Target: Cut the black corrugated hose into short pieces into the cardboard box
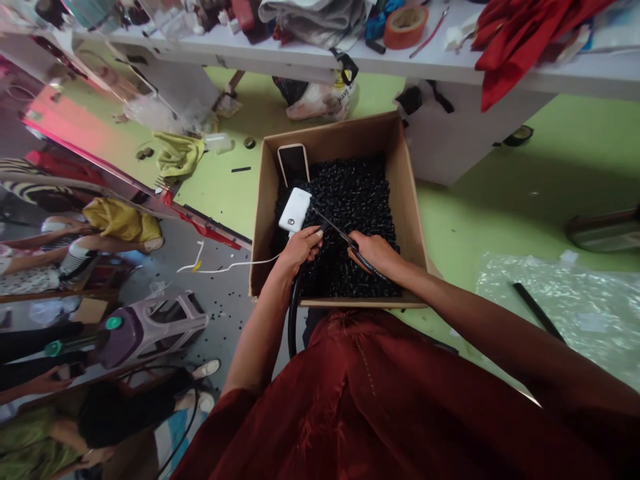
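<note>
A cardboard box (pixel 414 200) holds a heap of small black pieces (pixel 355 193). Over its left part, my left hand (pixel 303 247) is closed around the end of a black tube (pixel 294 313), which hangs down over the box's front edge. My right hand (pixel 375 253) grips a pair of dark scissors (pixel 336 228) by the handles, the blades pointing left, near the tube's end and my left fingertips. A white power bank (pixel 295 209) lies on the heap just beyond my left hand. Behind it, a phone (pixel 293 164) leans against the box wall.
A white cable (pixel 235 268) runs over the box's left edge. Across the back, a white shelf (pixel 300 59) bears orange tape (pixel 406 28) and red cloth (pixel 525 40). A yellow cloth (pixel 179 155) lies left on the green surface. Other people sit at the left near a purple-grey stool (pixel 145 327).
</note>
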Demonstrator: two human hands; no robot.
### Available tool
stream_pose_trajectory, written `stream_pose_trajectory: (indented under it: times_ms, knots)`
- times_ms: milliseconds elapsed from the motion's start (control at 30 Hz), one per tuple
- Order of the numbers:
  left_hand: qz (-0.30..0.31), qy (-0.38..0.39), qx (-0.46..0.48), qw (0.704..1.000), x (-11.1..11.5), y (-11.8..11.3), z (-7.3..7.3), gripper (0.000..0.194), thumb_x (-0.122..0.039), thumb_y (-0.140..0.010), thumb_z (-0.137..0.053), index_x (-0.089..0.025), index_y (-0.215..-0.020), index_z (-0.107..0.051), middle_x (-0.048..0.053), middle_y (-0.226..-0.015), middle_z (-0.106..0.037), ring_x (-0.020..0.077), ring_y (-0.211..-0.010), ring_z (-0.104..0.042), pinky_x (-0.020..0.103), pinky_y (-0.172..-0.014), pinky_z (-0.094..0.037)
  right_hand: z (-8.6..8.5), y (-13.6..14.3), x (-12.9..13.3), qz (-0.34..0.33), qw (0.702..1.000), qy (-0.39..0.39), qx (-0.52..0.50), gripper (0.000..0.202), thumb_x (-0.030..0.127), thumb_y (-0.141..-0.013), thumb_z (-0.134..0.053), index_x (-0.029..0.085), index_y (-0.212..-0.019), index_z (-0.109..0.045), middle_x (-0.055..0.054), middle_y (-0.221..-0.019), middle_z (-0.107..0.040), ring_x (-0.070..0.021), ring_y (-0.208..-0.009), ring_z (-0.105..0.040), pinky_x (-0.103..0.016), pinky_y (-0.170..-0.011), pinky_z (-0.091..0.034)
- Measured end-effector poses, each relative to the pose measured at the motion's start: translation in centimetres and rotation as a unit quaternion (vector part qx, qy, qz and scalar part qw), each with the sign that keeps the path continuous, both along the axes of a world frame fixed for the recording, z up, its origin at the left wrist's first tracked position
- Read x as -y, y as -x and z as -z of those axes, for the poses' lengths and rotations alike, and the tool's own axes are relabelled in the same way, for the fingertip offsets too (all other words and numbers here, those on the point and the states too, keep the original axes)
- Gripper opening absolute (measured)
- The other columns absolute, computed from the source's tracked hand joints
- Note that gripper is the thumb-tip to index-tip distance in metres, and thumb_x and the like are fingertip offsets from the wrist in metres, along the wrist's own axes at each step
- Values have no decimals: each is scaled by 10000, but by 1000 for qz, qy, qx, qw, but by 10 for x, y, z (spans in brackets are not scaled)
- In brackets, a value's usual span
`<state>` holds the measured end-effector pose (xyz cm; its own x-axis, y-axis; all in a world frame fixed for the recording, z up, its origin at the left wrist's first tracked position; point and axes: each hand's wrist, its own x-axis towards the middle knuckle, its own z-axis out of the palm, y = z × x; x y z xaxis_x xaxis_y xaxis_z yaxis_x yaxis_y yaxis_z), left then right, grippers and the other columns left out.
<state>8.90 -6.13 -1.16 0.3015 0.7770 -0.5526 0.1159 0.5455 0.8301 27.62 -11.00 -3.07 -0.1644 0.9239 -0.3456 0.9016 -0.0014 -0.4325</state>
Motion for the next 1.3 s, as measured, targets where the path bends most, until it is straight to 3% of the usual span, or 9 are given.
stream_pose_trajectory:
  times_ms: [167, 300, 533, 633, 800, 1133, 1300]
  knots:
    - [-18, -18, -6, 1000, 1, -1, -1, 117, -209, -813, -607, -121, -890, -611, -36, -604, -463, 11, -396, -356, 139, -354, -212, -1, 3, 0, 4, 999, -9, 30, 247, 346, -866, -462, 232, -1049, -583, -80, -824, -713, -253, -735, -664, -282, -610, -384]
    - [-32, -11, 41, 999, -1, 1, -2, 118, -227, -801, -606, -116, -829, -579, -12, -636, -517, 21, -418, -391, 141, -354, -231, -6, 3, 3, 5, 999, -24, 30, 279, 404, -888, -451, 221, -1058, -576, -104, -847, -711, -280, -776, -673, -303, -639, -413]
    - [-101, 12, 147, 984, -3, 5, -5, 177, -120, -773, -592, -95, -948, -570, 43, -776, -641, 31, -482, -444, 143, -378, -280, -9, -7, 9, 33, 996, -39, -67, 294, 443, -937, -373, 217, -995, -552, -52, -738, -686, -203, -664, -652, -254, -609, -421]
    - [-97, 10, 161, 982, -2, 6, -7, 284, -137, -783, -626, -110, -1063, -586, 66, -877, -674, 41, -542, -493, 149, -416, -330, -11, -9, 10, 30, 997, -37, -66, 332, 472, -942, -350, 214, -995, -552, -58, -734, -685, -211, -672, -654, -261, -617, -426]
    - [-89, 2, 180, 980, -1, 8, -8, 420, -171, -793, -645, -182, -1206, -573, 37, -870, -656, 46, -554, -504, 150, -424, -334, -15, -8, 10, 22, 998, -47, -18, 410, 517, -938, -333, 202, -1097, -542, -130, -935, -707, -288, -846, -673, -320, -691, -444]
    - [-68, -17, 178, 982, -1, 7, -8, 397, -182, -774, -659, -187, -1166, -603, 8, -808, -596, 33, -543, -444, 149, -431, -305, -13, -6, 7, 23, 998, -53, -35, 440, 511, -926, -371, 182, -1193, -486, -146, -986, -692, -308, -857, -669, -352, -708, -455]
    - [-60, -31, 177, 982, -2, 7, -7, 361, -182, -771, -659, -179, -1130, -617, 3, -798, -582, 32, -550, -439, 147, -437, -296, -6, -7, 6, 12, 993, -68, -94, 503, 537, -871, -474, 189, -1234, -461, -141, -1109, -638, -302, -1002, -617, -360, -781, -462]
